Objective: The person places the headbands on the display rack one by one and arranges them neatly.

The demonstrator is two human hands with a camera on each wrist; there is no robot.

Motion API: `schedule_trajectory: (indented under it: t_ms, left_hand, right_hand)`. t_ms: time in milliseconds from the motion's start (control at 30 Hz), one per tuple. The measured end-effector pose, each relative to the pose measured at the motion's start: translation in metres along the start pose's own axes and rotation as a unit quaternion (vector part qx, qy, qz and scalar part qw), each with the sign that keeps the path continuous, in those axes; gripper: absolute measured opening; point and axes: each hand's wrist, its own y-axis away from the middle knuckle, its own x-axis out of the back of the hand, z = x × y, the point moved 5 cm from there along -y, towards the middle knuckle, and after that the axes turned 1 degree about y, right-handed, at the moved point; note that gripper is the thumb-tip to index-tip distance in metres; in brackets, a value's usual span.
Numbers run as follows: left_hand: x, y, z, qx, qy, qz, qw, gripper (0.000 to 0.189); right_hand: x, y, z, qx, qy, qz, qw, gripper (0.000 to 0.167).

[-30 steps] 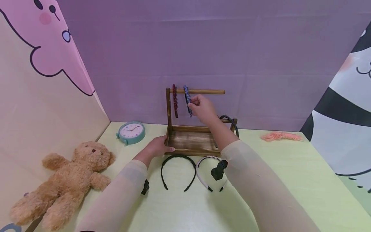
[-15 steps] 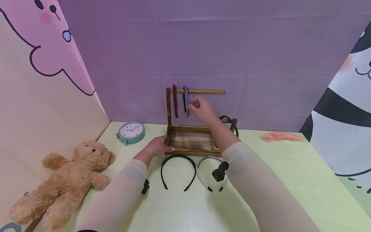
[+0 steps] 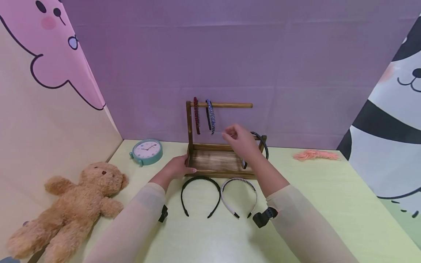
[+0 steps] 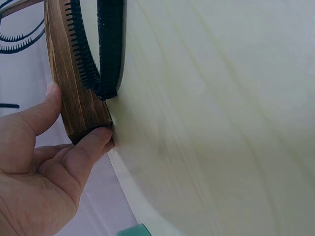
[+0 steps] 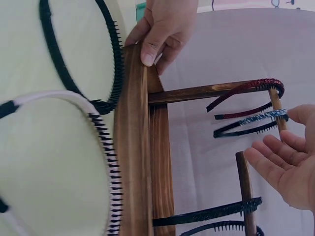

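Observation:
A wooden headband rack (image 3: 210,173) stands at the back of the table. My left hand (image 3: 177,166) grips its left end, with the thumb on the front wall and curled fingers at the corner (image 4: 81,130). From the upper bar hang a red headband (image 3: 196,115) and a blue glittery headband (image 3: 212,117). My right hand (image 3: 241,140) is below and right of the bar, holding nothing. Its fingers (image 5: 275,164) are loosely bent in the right wrist view. A dark headband (image 3: 264,146) hangs on the lower bar at the right.
On the table before the rack lie a black headband (image 3: 200,178) and a white headband (image 3: 227,204). A teal alarm clock (image 3: 147,151) and a teddy bear (image 3: 82,204) are at the left. A bundle of peach yarn (image 3: 315,155) lies at the right.
My right hand has let go of the blue headband and moved down and right, away from it. The blue headband now hangs freely on the upper bar. The left hand stays on the rack.

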Motion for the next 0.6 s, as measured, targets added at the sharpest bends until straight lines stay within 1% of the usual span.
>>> schedule_trajectory:
  t_ms: [67, 133, 200, 267, 333, 433, 500, 600]
  left_hand:
    - [0.000, 0.000, 0.001, 0.002, 0.000, -0.001, 1.0000, 0.085]
    - [0.000, 0.001, 0.001, -0.001, 0.000, -0.001, 1.0000, 0.085]
    - [0.001, 0.002, 0.001, -0.001, 0.002, -0.001, 1.0000, 0.084]
    - [0.001, 0.003, 0.002, -0.001, 0.005, -0.002, 1.0000, 0.084]
    - [0.001, 0.005, 0.002, 0.000, 0.007, -0.001, 1.0000, 0.084]
    - [0.002, 0.006, 0.002, 0.000, 0.008, -0.001, 1.0000, 0.085]
    - [0.002, 0.006, 0.002, -0.002, 0.007, -0.003, 1.0000, 0.085]
    - [0.002, 0.006, 0.003, -0.003, 0.003, -0.003, 1.0000, 0.085]
  right_hand:
    - [-0.001, 0.008, 0.005, -0.005, 0.006, -0.008, 0.9999, 0.043]
    - [-0.004, 0.016, 0.010, -0.012, 0.003, -0.025, 0.9996, 0.041]
    - [-0.010, 0.023, 0.016, -0.024, -0.002, -0.051, 0.9984, 0.039]
    - [-0.018, 0.029, 0.023, -0.033, 0.006, -0.087, 0.9957, 0.039]
    - [-0.028, 0.035, 0.031, -0.046, 0.010, -0.132, 0.9902, 0.040]
    - [-0.042, 0.044, 0.043, -0.069, 0.033, -0.188, 0.9792, 0.042]
    - [-0.050, 0.051, 0.050, -0.091, 0.042, -0.219, 0.9706, 0.044]
    - [-0.061, 0.061, 0.058, -0.120, 0.071, -0.257, 0.9563, 0.046]
